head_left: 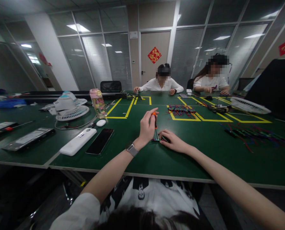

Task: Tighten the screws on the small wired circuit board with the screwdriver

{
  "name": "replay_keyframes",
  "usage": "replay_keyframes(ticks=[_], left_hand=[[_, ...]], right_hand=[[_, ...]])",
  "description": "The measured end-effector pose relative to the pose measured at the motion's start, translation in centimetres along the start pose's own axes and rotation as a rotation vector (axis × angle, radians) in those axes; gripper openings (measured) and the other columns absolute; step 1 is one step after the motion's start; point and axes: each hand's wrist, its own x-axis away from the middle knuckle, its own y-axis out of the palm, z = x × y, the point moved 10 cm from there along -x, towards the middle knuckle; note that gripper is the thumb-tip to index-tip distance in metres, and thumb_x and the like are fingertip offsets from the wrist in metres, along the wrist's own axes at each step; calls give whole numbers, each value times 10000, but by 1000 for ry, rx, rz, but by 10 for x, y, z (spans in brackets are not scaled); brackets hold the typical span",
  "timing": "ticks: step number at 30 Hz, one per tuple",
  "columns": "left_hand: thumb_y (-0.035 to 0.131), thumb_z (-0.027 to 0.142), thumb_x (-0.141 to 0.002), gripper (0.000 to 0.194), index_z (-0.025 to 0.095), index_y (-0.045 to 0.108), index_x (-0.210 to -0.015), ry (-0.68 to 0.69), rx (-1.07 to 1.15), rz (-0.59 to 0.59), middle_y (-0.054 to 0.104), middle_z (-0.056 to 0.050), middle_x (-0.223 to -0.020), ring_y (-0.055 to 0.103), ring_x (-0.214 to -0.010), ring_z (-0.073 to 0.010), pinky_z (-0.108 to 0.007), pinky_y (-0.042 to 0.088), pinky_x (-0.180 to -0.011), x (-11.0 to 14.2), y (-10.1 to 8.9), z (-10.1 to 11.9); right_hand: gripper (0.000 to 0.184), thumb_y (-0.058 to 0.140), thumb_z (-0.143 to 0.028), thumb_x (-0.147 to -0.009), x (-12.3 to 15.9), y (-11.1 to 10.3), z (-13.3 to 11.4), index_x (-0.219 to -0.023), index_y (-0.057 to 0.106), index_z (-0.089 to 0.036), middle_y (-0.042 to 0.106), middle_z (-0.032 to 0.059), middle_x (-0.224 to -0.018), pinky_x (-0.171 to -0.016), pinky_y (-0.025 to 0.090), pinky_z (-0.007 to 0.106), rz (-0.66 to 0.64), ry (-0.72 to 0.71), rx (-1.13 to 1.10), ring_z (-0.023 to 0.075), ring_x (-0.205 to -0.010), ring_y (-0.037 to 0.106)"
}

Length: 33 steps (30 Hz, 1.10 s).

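Observation:
My left hand (147,127) is closed round the orange handle of a screwdriver (155,121). The screwdriver stands nearly upright, its thin shaft pointing down at a small circuit board (154,140) on the green table. My right hand (171,140) rests low on the tabletop with curled fingertips gripping the board's right end, which they partly hide. A bundle of circuit boards with red and blue wires (182,111) lies beyond my hands. More wired boards (255,133) are spread out to the right.
Left of my hands are a phone (100,141), a white power bank (78,141), a pink-lidded bottle (98,103) and white fans (71,107). Yellow tape (115,117) marks boxes on the table (130,159). Two people (160,83) sit across; a dark monitor-like panel (274,89) stands right.

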Motion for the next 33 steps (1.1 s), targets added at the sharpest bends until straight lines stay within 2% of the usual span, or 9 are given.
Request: replay_keyframes(ticks=[6, 8, 11, 17, 20, 24, 27, 30, 33], left_hand=[[594, 283, -892, 175, 210, 655, -1039, 65, -119, 37, 551, -33, -930, 550, -887, -149, -271, 459, -834, -2, -4, 13], [622, 263, -874, 164, 211, 657, -1025, 70, -133, 40, 528, -22, -891, 534, -846, -141, -262, 456, -809, -2, -4, 15], [587, 239, -896, 170, 215, 637, -1057, 57, -123, 16, 535, -17, -883, 527, -804, -130, -253, 454, -789, -2, -1, 12], [481, 199, -944, 211, 203, 598, -1120, 32, -97, -2, 584, -33, -965, 547, -850, -130, -244, 448, -790, -1, 1, 7], [516, 195, -928, 187, 200, 622, -1082, 56, -101, 6, 581, -27, -949, 547, -858, -127, -246, 446, -814, -1, 0, 11], [602, 248, -887, 138, 211, 682, -993, 95, -141, 85, 519, -20, -901, 537, -845, -128, -246, 452, -800, -1, -8, 17], [613, 258, -881, 150, 216, 695, -1000, 103, -145, 120, 506, -16, -882, 532, -803, -118, -239, 456, -769, -1, -11, 17], [571, 242, -906, 189, 204, 680, -1056, 95, -139, 132, 527, -23, -880, 539, -802, -121, -239, 459, -767, -1, -12, 14], [462, 230, -958, 247, 196, 644, -1122, 81, -95, 111, 580, -39, -917, 567, -850, -129, -249, 463, -798, -1, -11, 12]], right_hand=[[43, 566, -231, -884, 0, 1, 2, -919, 574, -206, 562, 78, -1059, -913, 463, 389, -5, 3, 7, 227, -997, 554], [47, 567, -231, -883, 0, 1, 2, -925, 574, -209, 561, 79, -1064, -915, 462, 392, -1, 1, 9, 229, -1001, 552], [51, 565, -227, -884, 0, 1, 3, -931, 571, -208, 559, 80, -1067, -918, 459, 394, -3, 2, 12, 229, -1004, 549], [54, 565, -225, -883, 0, 2, 3, -932, 571, -202, 559, 82, -1065, -914, 457, 392, -10, 9, 3, 228, -995, 551], [51, 565, -222, -883, 0, 2, 3, -930, 570, -201, 556, 82, -1061, -915, 457, 394, -8, 4, -1, 227, -997, 548], [50, 563, -225, -886, 0, 2, 3, -928, 567, -200, 554, 81, -1053, -917, 456, 395, -10, 5, 1, 228, -993, 546], [51, 558, -227, -890, 0, 2, 2, -934, 566, -204, 552, 82, -1064, -926, 451, 396, -11, 4, 2, 230, -1004, 545], [47, 560, -226, -888, 0, 2, 2, -931, 567, -207, 554, 81, -1067, -926, 451, 391, -9, 7, 0, 229, -1005, 547], [43, 565, -221, -883, 0, 2, 3, -923, 570, -207, 556, 80, -1069, -921, 454, 384, -9, 7, -6, 227, -999, 552]])
